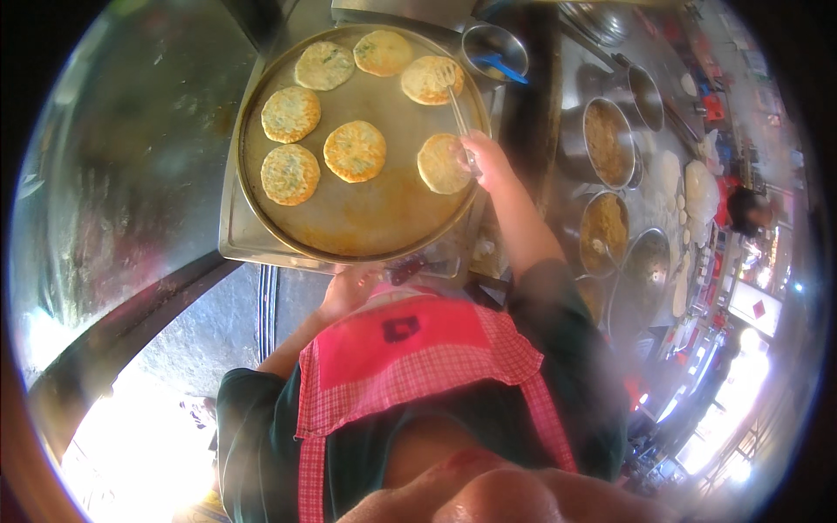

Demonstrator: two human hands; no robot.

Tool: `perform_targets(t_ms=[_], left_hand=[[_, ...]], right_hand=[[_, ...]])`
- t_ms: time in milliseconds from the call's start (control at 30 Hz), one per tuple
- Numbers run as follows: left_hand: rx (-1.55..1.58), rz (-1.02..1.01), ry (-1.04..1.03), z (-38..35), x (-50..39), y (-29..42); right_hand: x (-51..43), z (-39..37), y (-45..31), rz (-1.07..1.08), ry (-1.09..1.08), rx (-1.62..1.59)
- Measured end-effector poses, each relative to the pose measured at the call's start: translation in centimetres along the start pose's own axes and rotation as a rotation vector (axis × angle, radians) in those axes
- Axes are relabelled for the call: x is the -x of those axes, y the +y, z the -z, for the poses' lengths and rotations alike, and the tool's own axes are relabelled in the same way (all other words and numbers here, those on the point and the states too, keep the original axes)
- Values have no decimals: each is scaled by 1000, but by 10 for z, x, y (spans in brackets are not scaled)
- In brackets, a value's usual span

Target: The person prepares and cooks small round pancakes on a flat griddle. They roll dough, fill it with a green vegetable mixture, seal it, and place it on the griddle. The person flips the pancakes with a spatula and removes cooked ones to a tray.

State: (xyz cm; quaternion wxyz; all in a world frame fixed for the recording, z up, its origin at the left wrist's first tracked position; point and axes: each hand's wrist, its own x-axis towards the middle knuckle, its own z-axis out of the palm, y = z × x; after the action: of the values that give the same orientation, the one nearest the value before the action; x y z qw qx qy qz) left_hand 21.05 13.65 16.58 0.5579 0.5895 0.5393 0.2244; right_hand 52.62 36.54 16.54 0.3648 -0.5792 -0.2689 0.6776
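Observation:
My right hand (486,158) grips metal tongs (459,116) over the right side of a large round griddle (366,225). The toothed tip of the tongs rests on a browned flatbread (424,84) at the upper right. Below it lies a paler flatbread (439,163), partly covered by my hand. Several more round flatbreads lie on the griddle, among them a golden one (355,151) near the middle and another (290,175) at the left. My left hand (348,287) is low at the griddle stand's front edge, by my red apron (418,327); its fingers are blurred and partly hidden.
Behind the griddle's right rim stands a metal bowl (477,40) with a blue-handled utensil (500,65). Farther right, a worktop holds metal pots of filling (605,140), (600,225) and pale dough (701,193). A person (745,212) is beyond it. A dark metal panel (144,131) rises at left.

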Motion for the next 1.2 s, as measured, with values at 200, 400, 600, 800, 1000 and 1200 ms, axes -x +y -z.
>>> perform_targets(t_ms=[200,400,600,800,1000,1200], left_hand=[[24,-22,-13,6,9,2],[52,17,-36,4,7,-4],[57,67,-74,0,2,-10],[57,72,-67,5,4,-5],[42,134,-83,-5,-1,-7],[18,64,-25,2,1,12]], right_hand=[[36,35,-10,630,353,1357],[63,37,-12,540,246,1734],[84,58,14,556,135,1169],[110,96,8,-136,-64,153],[43,58,20,-131,-177,-155],[50,25,0,278,101,415]])
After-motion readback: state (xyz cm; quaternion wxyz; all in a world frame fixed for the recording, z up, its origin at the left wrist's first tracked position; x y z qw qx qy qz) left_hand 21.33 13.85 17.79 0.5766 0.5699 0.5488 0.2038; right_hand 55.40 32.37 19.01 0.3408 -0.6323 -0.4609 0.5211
